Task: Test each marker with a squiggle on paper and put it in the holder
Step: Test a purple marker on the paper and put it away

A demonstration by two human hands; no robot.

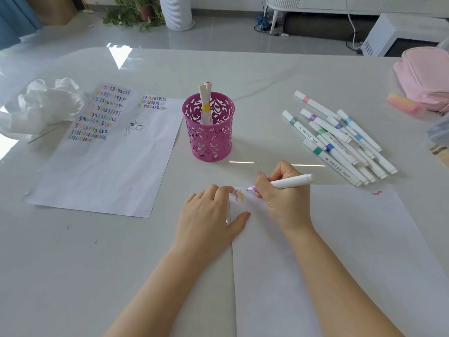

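R hand (pixel 281 200) pinches white purple-banded marker (pixel 291 182), tip left at white paper sheet (pixel 340 239), tail up-right; pink cut-out metal holder (pixel 209 127) lies beyond & left; L hand (pixel 209 215) flat on sheet.

Bright, even daylight, window glare streaks on the glossy desk (pixel 243 69) and floor (pixel 73 37), soft faint shadows, wide-angle bending at edges, slight blur far right.

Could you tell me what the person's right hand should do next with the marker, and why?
Probably draw a squiggle beside the yellow squiggle: the right hand grips an uncapped marker with its tip close to the paper, and the left hand presses that paper flat.
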